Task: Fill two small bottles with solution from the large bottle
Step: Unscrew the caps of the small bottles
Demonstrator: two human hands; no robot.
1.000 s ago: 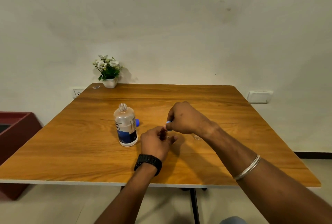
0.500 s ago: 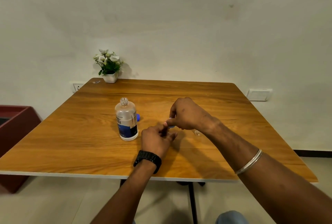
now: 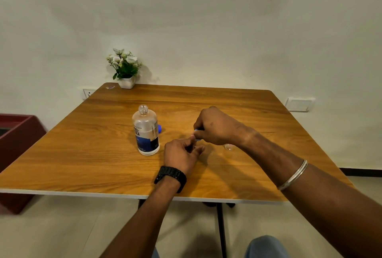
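On grainy wood [image 3: 103, 154], both hands' fingers [image 3: 199, 132] pinch something small beside clear cylindrical bottle [image 3: 146, 131].

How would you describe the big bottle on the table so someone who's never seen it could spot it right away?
On the wooden table, look just left of the left hand. The big bottle stands upright there, clear, uncapped, with a blue label low on its body. It is far taller than the tiny clear bottle under the right forearm, and nearer than the flower pot at the back edge.
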